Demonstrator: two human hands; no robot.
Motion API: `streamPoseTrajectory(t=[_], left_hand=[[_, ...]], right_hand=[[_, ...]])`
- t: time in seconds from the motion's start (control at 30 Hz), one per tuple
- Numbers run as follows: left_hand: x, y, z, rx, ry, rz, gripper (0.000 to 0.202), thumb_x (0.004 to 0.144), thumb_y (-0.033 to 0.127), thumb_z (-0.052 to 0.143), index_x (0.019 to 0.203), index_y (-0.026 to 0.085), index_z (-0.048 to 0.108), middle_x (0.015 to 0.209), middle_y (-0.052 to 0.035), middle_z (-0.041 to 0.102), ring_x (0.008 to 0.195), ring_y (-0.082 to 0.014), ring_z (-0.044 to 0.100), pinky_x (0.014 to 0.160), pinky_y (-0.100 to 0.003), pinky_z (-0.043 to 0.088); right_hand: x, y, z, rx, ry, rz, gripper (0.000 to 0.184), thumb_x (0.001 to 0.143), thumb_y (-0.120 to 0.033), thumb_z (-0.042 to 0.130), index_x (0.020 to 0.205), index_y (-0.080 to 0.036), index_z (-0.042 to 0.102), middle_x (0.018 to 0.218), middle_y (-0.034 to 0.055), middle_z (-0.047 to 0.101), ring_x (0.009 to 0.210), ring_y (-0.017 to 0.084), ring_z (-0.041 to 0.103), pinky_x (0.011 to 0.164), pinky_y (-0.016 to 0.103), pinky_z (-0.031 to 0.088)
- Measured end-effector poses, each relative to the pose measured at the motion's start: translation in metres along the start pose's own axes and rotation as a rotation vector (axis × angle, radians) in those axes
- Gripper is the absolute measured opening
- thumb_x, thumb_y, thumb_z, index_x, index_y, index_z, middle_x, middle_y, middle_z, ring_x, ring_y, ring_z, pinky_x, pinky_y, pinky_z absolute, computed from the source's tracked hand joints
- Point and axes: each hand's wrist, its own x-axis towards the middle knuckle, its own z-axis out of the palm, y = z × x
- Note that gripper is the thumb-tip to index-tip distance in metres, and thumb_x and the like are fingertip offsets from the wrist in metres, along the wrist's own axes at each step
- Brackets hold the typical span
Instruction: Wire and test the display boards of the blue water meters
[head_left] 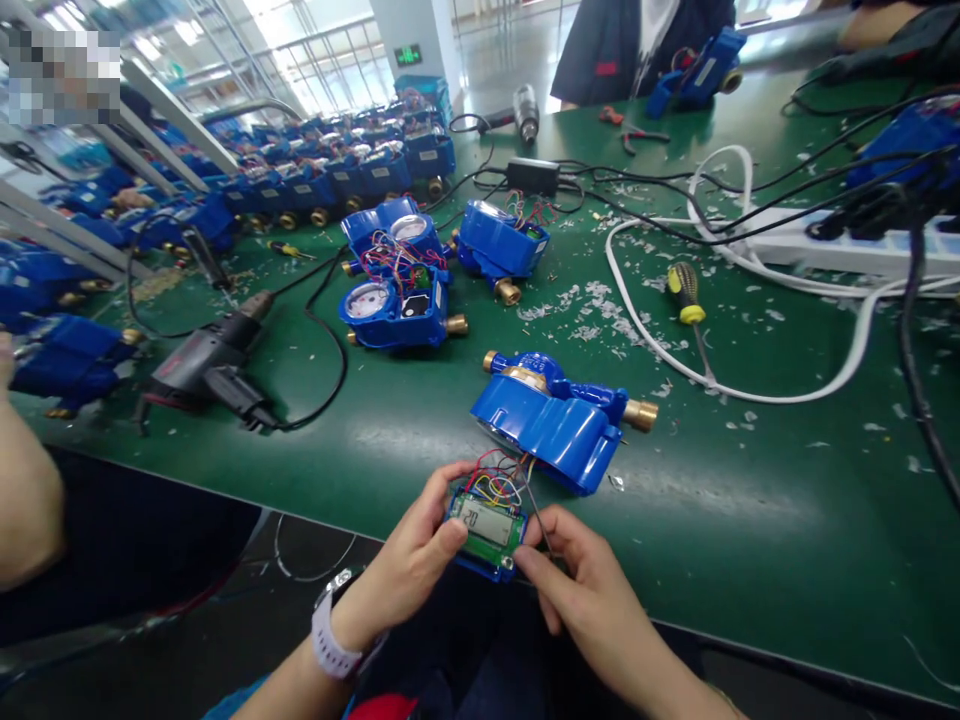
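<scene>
My left hand [409,560] and my right hand [581,590] both grip a small green circuit board with an LCD screen [486,525], seated in a blue cover, at the table's near edge. The screen shows digits. Coloured wires [499,478] run from the board up to a blue water meter body [551,415] with brass ends, lying on the green table [420,440] just beyond my hands. A thin dark wire or probe passes by my right fingers.
A black electric drill [214,365] lies at left with its cord. Opened blue meters [397,290] and rows of others fill the far left. A yellow-handled screwdriver [686,295], white cable, power strip [847,250] and plastic shavings lie right. Another person [637,40] sits opposite.
</scene>
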Motion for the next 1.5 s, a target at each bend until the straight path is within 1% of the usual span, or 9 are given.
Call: streamPoseTrajectory(t=[0.17,0.37,0.5,0.6,0.7,0.9,1.1,1.3,1.5], left_hand=[[-0.019,-0.014,0.005,0.367,0.191,0.027,0.101,0.069,0.078,0.061,0.145,0.025,0.024,0.137,-0.0156,0.048,0.126,-0.0373,0.048,0.105,-0.053,0.039],[-0.020,-0.025,0.016,0.528,0.270,0.050,0.108,0.059,0.083,0.063,0.142,0.024,0.027,0.132,-0.0173,0.050,0.118,-0.0386,0.054,0.099,-0.059,0.043],[-0.013,-0.020,0.012,0.426,0.288,0.106,0.079,0.081,0.075,0.051,0.136,0.023,0.031,0.128,-0.0148,0.053,0.118,-0.0315,0.055,0.098,-0.050,0.047],[-0.006,-0.011,0.000,0.401,0.258,0.118,0.029,0.099,0.041,0.044,0.123,0.024,0.045,0.119,-0.0086,0.059,0.111,-0.0210,0.059,0.096,-0.039,0.049],[0.001,0.002,-0.014,0.439,0.217,0.195,0.012,0.095,0.024,0.051,0.106,0.022,0.054,0.115,-0.0058,0.063,0.105,-0.0174,0.062,0.092,-0.032,0.050],[0.013,0.029,-0.027,0.714,0.134,0.135,0.011,0.086,0.018,0.056,0.095,0.021,0.060,0.090,-0.0009,0.071,0.078,-0.0157,0.067,0.072,-0.028,0.051],[0.025,0.046,-0.023,1.080,0.069,0.097,0.010,0.084,0.019,0.056,0.089,0.020,0.065,0.068,0.0005,0.070,0.058,-0.0165,0.066,0.054,-0.024,0.042],[0.037,0.054,-0.023,1.263,-0.060,0.070,0.013,0.087,0.019,0.056,0.079,0.019,0.066,0.060,-0.0011,0.068,0.054,-0.0185,0.067,0.047,-0.023,0.037],[0.045,0.060,-0.019,1.354,-0.166,0.083,0.020,0.092,0.017,0.048,0.077,0.016,0.061,0.064,-0.0057,0.069,0.053,-0.0217,0.067,0.045,-0.025,0.037]], right_hand=[[0.006,-0.006,0.004,0.028,0.023,0.045,0.034,0.074,-0.044,0.069,0.072,-0.018,0.048,0.059,-0.0084,0.047,0.034,0.002,0.035,0.038,0.016,0.024],[0.004,-0.004,0.007,0.023,0.014,0.078,0.034,0.073,-0.044,0.069,0.070,-0.017,0.048,0.060,-0.0075,0.048,0.033,0.001,0.036,0.036,0.015,0.025],[0.002,-0.003,0.005,-0.025,-0.007,0.127,0.036,0.071,-0.048,0.068,0.075,-0.018,0.049,0.062,-0.0071,0.050,0.031,0.001,0.036,0.034,0.015,0.025],[0.001,-0.004,0.001,-0.048,-0.019,0.149,0.038,0.073,-0.050,0.068,0.080,-0.018,0.049,0.067,-0.0053,0.053,0.031,0.000,0.037,0.035,0.015,0.025],[0.000,-0.002,-0.004,-0.070,-0.060,0.147,0.035,0.080,-0.049,0.065,0.085,-0.018,0.052,0.074,-0.0036,0.056,0.034,0.000,0.039,0.037,0.014,0.027],[0.000,0.009,-0.007,-0.092,-0.076,0.103,0.032,0.086,-0.049,0.063,0.090,-0.019,0.054,0.086,-0.0007,0.059,0.036,0.000,0.039,0.037,0.014,0.031],[-0.007,0.013,-0.005,-0.184,0.170,-0.084,0.025,0.086,-0.043,0.065,0.104,-0.025,0.060,0.108,0.0069,0.063,0.068,0.015,0.057,0.038,0.017,0.044],[-0.002,0.011,-0.017,-0.540,-0.013,-0.338,0.035,0.088,-0.027,0.060,0.122,-0.026,0.066,0.123,0.0091,0.066,0.109,0.026,0.063,0.087,0.035,0.056],[0.003,0.005,-0.019,-0.610,-0.014,-0.443,0.031,0.087,-0.023,0.061,0.117,-0.024,0.068,0.114,0.0074,0.070,0.099,0.022,0.068,0.089,0.031,0.056]])
